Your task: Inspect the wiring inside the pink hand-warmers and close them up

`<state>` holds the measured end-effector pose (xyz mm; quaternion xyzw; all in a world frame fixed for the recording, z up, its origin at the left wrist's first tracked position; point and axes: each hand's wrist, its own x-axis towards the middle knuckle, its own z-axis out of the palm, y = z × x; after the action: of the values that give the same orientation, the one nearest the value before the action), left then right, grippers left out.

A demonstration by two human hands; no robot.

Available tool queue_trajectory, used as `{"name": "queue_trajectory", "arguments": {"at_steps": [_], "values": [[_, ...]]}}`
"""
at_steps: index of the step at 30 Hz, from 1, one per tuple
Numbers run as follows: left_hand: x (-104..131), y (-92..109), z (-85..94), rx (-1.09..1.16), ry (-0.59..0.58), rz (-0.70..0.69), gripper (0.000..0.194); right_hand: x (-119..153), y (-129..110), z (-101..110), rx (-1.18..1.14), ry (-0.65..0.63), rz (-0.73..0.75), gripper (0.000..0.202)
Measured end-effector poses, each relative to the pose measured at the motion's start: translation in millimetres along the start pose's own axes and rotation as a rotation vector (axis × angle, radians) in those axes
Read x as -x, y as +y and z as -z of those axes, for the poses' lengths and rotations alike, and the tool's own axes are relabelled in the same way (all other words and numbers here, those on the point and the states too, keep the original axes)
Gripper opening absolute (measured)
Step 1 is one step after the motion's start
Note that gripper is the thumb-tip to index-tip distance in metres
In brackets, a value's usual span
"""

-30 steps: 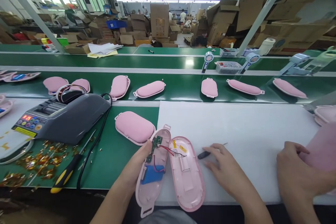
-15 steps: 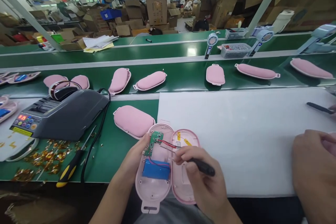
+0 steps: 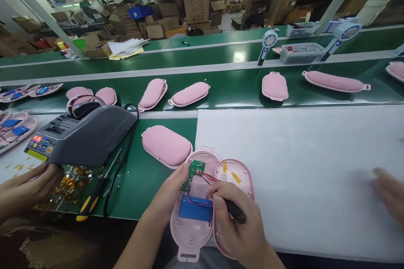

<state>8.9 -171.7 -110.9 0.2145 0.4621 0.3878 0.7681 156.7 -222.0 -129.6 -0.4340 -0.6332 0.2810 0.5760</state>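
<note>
An opened pink case (image 3: 191, 235) leans at the table's front edge, its two halves side by side. The left half carries a green circuit board (image 3: 198, 167) and a blue battery (image 3: 195, 209), with red and black wires between the halves. My left hand (image 3: 172, 187) grips the left rim, thumb beside the board. In my right hand (image 3: 241, 218) is a black-handled tool (image 3: 235, 211), its thin tip near the wires on the board. Yellow tape pieces (image 3: 235, 177) stick inside the right half. A closed pink case (image 3: 167, 146) lies just behind.
A grey tape dispenser (image 3: 94, 136), a yellow-black screwdriver (image 3: 91, 201) and amber scraps (image 3: 74, 183) are at left. Another person's hand (image 3: 47, 180) is beside the dispenser; a blurred hand (image 3: 389, 193) is over the white sheet (image 3: 303, 155). Pink cases (image 3: 191, 94) line the green belt.
The view has swung slightly right. My right hand has shifted slightly with the tool, still at the board. A person's hand has appeared at left; the hand at right has changed position.
</note>
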Motion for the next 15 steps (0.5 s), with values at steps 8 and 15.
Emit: {"name": "queue_trajectory", "arguments": {"at_steps": [8,15], "values": [[-2.9,-1.4,1.0,-0.038,0.050,-0.013,0.051,-2.7,-10.4,-7.8,0.220,0.079,-0.010,0.017],[-0.4,4.3,2.1,-0.036,0.056,0.072,0.056,10.2,-19.8,22.8,0.099,0.113,0.075,0.019]]}}
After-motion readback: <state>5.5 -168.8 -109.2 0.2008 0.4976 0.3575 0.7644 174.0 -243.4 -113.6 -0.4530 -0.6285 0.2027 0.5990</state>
